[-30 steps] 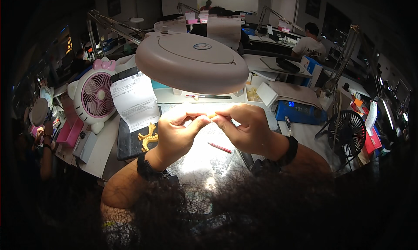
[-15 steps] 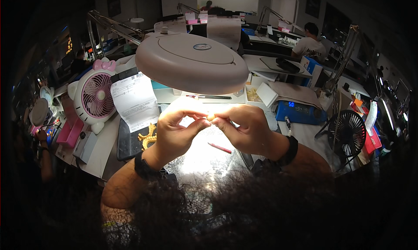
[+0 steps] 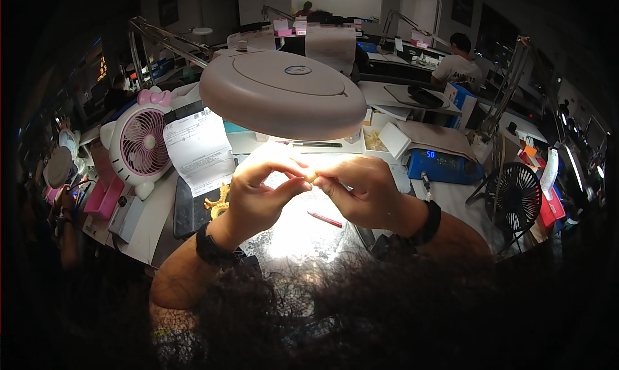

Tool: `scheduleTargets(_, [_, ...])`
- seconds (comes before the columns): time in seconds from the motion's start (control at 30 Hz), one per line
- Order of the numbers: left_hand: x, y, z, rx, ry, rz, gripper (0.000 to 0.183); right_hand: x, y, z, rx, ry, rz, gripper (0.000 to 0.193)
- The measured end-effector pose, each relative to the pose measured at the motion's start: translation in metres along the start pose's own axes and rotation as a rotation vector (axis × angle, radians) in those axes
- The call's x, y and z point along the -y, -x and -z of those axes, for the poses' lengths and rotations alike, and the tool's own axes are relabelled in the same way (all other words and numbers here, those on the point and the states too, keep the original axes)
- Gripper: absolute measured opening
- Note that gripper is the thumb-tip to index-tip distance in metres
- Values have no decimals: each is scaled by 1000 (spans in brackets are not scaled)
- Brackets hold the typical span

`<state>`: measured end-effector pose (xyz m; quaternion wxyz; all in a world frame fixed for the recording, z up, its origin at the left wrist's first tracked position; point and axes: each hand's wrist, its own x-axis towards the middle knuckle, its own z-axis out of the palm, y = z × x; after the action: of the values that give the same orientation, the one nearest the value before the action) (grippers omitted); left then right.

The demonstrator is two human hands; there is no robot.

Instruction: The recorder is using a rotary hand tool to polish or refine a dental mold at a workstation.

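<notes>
Under the bright lamp, my left hand (image 3: pixel 258 188) and my right hand (image 3: pixel 362 191) meet at the fingertips. Between their thumbs and forefingers they pinch a small yellowish piece (image 3: pixel 310 176), too small and too covered to name. Below it a slim dark-red pen-like stick (image 3: pixel 324 219) lies on the brightly lit worktop (image 3: pixel 290 241). Left of my left wrist, a yellow curved piece (image 3: pixel 218 204) rests on a dark tray (image 3: pixel 184 210), partly hidden by my hand. A printed paper sheet (image 3: pixel 201 152) leans behind it.
A wide round lamp head (image 3: pixel 284 96) hangs low just beyond my hands. To the left stand a pink-and-white fan (image 3: pixel 140 141) and a pink bin (image 3: pixel 103 199). A blue control box (image 3: pixel 442 167) and a black fan (image 3: pixel 516 196) are at the right. A person (image 3: pixel 459 64) sits farther back.
The small piece and my pinching fingertips have shifted very slightly, with the piece turned a little. Everything else stays as it was.
</notes>
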<state>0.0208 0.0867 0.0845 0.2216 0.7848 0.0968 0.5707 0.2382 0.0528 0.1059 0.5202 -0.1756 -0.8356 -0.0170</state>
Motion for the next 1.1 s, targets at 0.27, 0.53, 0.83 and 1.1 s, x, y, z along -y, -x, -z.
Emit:
scheduleTargets(0.27, [3, 1, 1, 6, 8, -15, 19, 4, -2, 4, 35, 21, 0, 9])
scheduleTargets(0.53, [2, 3, -3, -33, 6, 18, 18, 1, 0, 0, 0, 68, 42, 9])
scheduleTargets(0.83, [-2, 6, 3, 40, -101, 170, 20, -1, 2, 0, -14, 74, 43, 13])
scheduleTargets(1.1, [1, 5, 2, 43, -89, 50, 20, -1, 2, 0, -22, 83, 69, 17])
